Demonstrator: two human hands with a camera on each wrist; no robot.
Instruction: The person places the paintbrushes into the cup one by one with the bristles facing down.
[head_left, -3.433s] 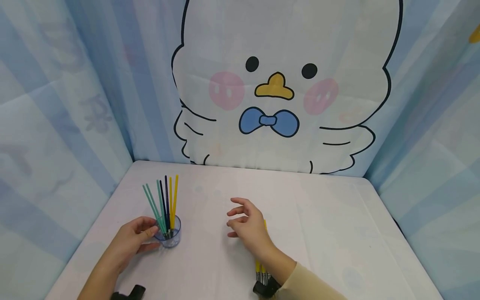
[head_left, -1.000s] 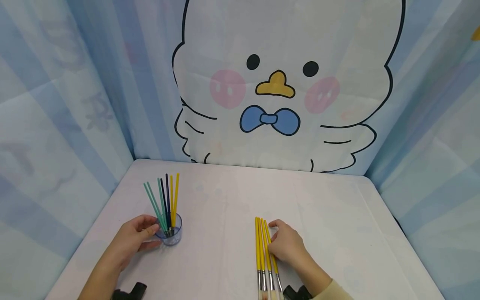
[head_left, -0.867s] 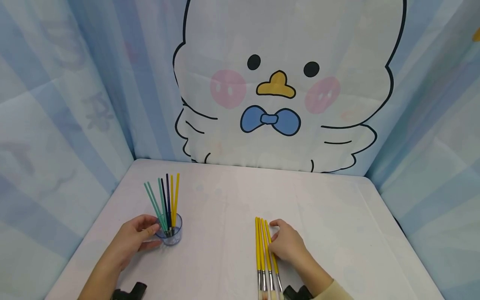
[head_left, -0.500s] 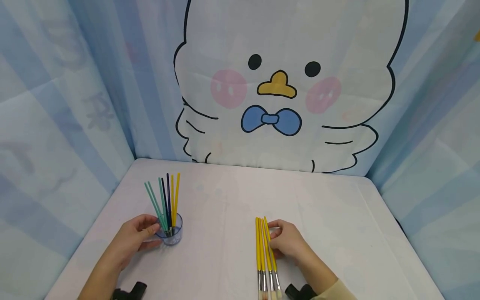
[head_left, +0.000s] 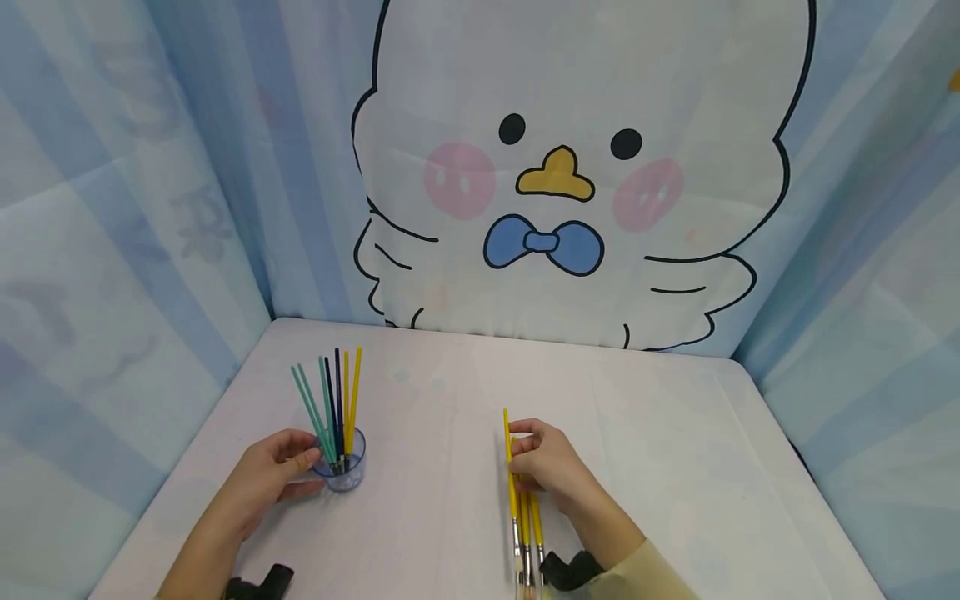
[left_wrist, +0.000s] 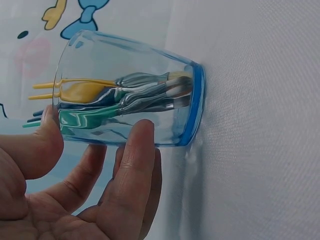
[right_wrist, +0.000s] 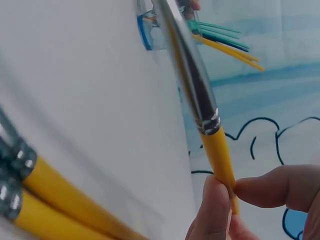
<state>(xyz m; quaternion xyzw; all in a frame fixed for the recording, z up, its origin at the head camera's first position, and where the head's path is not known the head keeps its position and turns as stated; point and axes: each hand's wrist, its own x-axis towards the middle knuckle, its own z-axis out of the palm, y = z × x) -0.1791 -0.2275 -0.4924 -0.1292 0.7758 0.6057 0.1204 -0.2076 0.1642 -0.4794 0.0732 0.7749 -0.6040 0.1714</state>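
My left hand [head_left: 273, 467] holds a clear bluish plastic cup [head_left: 352, 481] standing upright at the left of the table; in the left wrist view the thumb is at its rim and the fingertips are against its side. Inside stand several paintbrushes [head_left: 331, 408], bristles down, with green, dark blue and yellow handles. My right hand [head_left: 553, 467] pinches a yellow paintbrush [right_wrist: 217, 150] by its handle between thumb and fingers, ferrule toward me. Below that hand more yellow paintbrushes [head_left: 537, 525] lie side by side on the table, partly hidden by the hand and wrist mount.
The white-covered table [head_left: 435, 400] reaches back to a curtain with a cartoon chick [head_left: 540, 192]. Striped blue curtains [head_left: 112, 275] close in the left and right sides. Black camera mounts sit at both wrists [head_left: 262, 583].
My right hand, empty earlier, has come down to the row of yellow paintbrushes, taken one and shifted it left and up from the others. The left hand stays at the cup.
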